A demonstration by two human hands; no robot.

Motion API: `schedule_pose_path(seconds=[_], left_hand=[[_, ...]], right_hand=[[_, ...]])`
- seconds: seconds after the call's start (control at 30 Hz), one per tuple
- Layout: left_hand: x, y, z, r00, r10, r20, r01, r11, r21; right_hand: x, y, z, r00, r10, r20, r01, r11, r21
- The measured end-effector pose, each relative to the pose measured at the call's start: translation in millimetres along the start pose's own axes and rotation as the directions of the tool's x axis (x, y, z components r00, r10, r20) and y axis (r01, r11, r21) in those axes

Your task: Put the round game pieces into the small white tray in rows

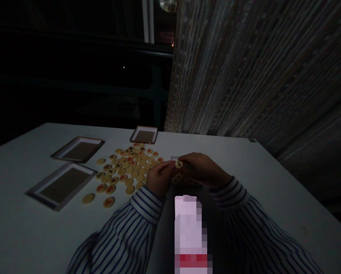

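Both my hands meet over the white table (21,228), in striped sleeves. My right hand (201,167) pinches a round pale game piece (179,164) with a dark mark, and my left hand (158,177) is closed with its fingertips right beside that piece. A few more pieces (178,178) lie half hidden under my hands. To the left, several round pale pieces (130,165) with red or black marks are spread on the table.
Two shallow box trays (62,185) (77,149) lie at the left, a smaller tray (144,135) at the back. A pale phone-like object (189,228) lies between my forearms. A striped curtain (258,68) hangs at the right. The room is dark.
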State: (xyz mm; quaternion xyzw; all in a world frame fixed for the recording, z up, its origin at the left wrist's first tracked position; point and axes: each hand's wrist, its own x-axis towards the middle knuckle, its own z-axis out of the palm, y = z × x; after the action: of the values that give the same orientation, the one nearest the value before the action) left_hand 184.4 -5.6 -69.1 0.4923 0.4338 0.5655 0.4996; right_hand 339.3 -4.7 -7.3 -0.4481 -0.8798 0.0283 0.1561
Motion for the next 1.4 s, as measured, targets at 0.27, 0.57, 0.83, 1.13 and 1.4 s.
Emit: schedule_pose_path(seconds=[0.27, 0.57, 0.83, 1.13, 1.4], left_hand=[[2.5, -11.7, -3.3, 0.991, 0.118, -0.062, -0.100, 0.965, 0.241], [2.9, -11.6, -4.5, 0.992, 0.109, -0.058, -0.087, 0.951, 0.298], [3.0, -12.1, -5.4, 0.992, 0.114, -0.058, -0.090, 0.942, 0.323], [4.7, -18.1, -7.2, 0.991, 0.128, -0.045, -0.101, 0.920, 0.380], [5.3, -18.6, -7.7, 0.992, 0.118, -0.045, -0.094, 0.929, 0.359]], right_hand=[[-4.5, 16.3, -3.0, 0.972, 0.182, 0.145, -0.153, 0.969, -0.192], [-6.1, 26.4, 6.0, 0.919, 0.233, 0.319, -0.132, 0.942, -0.307], [-9.0, 29.2, 10.5, 0.922, 0.210, 0.324, -0.110, 0.947, -0.302], [-9.1, 35.1, 13.0, 0.914, 0.193, 0.358, -0.085, 0.951, -0.297], [-10.4, 33.7, 9.6, 0.906, 0.203, 0.371, -0.101, 0.956, -0.276]])
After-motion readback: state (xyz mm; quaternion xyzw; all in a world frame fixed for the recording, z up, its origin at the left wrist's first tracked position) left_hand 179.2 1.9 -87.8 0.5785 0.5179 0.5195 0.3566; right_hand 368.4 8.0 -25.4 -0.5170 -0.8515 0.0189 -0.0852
